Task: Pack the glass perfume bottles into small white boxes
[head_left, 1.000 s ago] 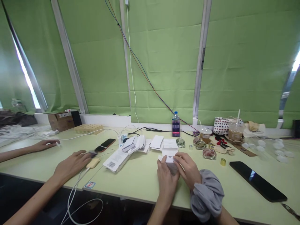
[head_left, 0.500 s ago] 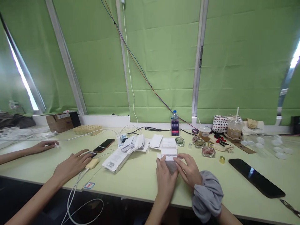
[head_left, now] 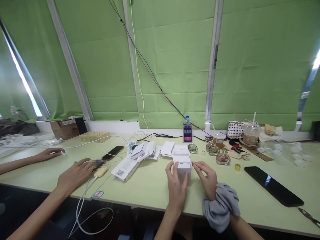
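A small white cardboard box (head_left: 183, 170) stands near the table's front edge, its lid flap folded back away from me. My left hand (head_left: 174, 188) is closed round its left side and front, thumb on the near face. At the upper right edge of the box, my right hand (head_left: 208, 176) has thumb and forefinger pinched together, seemingly on a side flap; a grey scrunchie (head_left: 221, 206) circles that wrist. What lies inside the box is hidden. Beyond it are folded white cartons (head_left: 168, 149) and a round glass bottle (head_left: 192, 148) with greenish contents.
A long white box (head_left: 125, 168) with a barcode lies left, near another person's hand (head_left: 76, 175) and a phone (head_left: 113, 152). To the right are a pink-filled glass bottle (head_left: 223, 159), a gold cap (head_left: 237, 167), a large black phone (head_left: 273, 186) and iced drinks (head_left: 250, 134).
My right hand has moved from the front top of the box to its upper right edge. My left hand's fingers have spread along the left side, and more of the box's front shows.
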Demonstrator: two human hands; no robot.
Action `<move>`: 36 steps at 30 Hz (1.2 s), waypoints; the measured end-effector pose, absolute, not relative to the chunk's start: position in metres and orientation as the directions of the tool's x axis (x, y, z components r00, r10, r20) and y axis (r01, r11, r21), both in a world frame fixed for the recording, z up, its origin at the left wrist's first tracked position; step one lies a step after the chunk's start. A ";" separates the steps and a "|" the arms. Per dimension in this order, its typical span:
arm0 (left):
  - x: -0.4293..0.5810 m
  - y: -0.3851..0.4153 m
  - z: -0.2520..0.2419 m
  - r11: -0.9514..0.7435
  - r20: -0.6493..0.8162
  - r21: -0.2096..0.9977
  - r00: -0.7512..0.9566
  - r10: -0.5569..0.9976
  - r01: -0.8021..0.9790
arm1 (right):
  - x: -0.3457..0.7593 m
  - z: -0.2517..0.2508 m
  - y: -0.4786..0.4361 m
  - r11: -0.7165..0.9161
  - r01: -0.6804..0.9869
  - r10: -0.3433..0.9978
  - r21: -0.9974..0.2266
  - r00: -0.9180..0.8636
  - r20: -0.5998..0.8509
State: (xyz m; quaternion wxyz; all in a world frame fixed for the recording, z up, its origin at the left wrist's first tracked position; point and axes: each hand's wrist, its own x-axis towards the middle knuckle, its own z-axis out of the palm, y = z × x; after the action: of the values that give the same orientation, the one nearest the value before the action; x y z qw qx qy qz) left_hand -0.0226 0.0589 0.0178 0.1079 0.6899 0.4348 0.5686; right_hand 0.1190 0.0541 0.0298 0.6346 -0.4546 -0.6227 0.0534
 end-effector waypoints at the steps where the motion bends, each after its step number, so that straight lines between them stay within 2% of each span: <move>1: -0.023 0.058 0.017 -0.605 0.694 0.637 -0.015 0.720 0.477 | 0.118 0.030 0.053 0.597 0.497 0.626 -0.630 0.203 0.753; 10: -0.023 0.056 0.018 -0.635 0.713 0.611 0.019 0.701 0.472 | 0.116 0.024 0.054 0.677 0.572 0.518 -0.463 0.078 0.852; 15: -0.023 0.057 0.017 -0.633 0.731 0.589 0.003 0.682 0.501 | 0.118 0.025 0.056 0.664 0.603 0.512 -0.442 0.064 0.856; 19: -0.025 0.059 0.016 -0.625 0.741 0.547 0.025 0.671 0.557 | 0.117 0.029 0.057 0.641 0.588 0.560 -0.494 0.083 0.824; 23: -0.028 0.060 0.016 -0.625 0.751 0.499 0.061 0.658 0.600 | 0.112 0.038 0.064 0.598 0.502 0.647 -0.625 0.160 0.746; 30: -0.027 0.058 0.019 -0.623 0.776 0.492 0.018 0.630 0.609 | 0.107 0.045 0.086 0.541 0.386 0.715 -0.747 0.257 0.650; 32: -0.027 0.057 0.019 -0.619 0.786 0.480 0.009 0.619 0.622 | 0.109 0.045 0.087 0.549 0.337 0.739 -0.764 0.230 0.633; 36: -0.026 0.056 0.018 -0.603 0.808 0.436 0.004 0.589 0.668 | 0.111 0.047 0.082 0.564 0.153 0.817 -0.811 0.035 0.575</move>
State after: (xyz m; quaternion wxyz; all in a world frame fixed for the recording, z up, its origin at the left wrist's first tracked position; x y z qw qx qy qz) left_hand -0.0261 0.0565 0.0182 -0.0362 0.7076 0.4441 0.5484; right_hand 0.1108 0.0817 0.0469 0.6110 -0.3795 -0.6394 0.2719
